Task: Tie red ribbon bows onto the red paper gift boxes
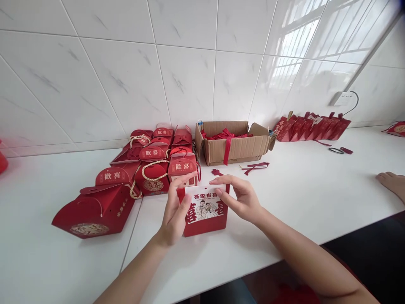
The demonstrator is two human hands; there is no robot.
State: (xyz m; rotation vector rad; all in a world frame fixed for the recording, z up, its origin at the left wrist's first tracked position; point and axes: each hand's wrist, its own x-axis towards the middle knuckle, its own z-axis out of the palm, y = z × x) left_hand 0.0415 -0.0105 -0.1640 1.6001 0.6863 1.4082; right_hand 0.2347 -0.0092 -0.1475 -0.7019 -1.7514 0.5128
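Head view: red-and-white paper bag [205, 226] upright on white table [253, 266], near table's front edge, printed couple facing person. Left hand [175, 210] curved round bag's left edge, thumb on front, fingers reaching past top. Right hand [242, 197] pinching top right edge, thumb in front. Beyond bag, cardboard box [237, 150] of red ribbons [227, 150]. To left, red gift boxes [153, 169], some with rope handles. Far right, another person's hand [390, 181] on table.
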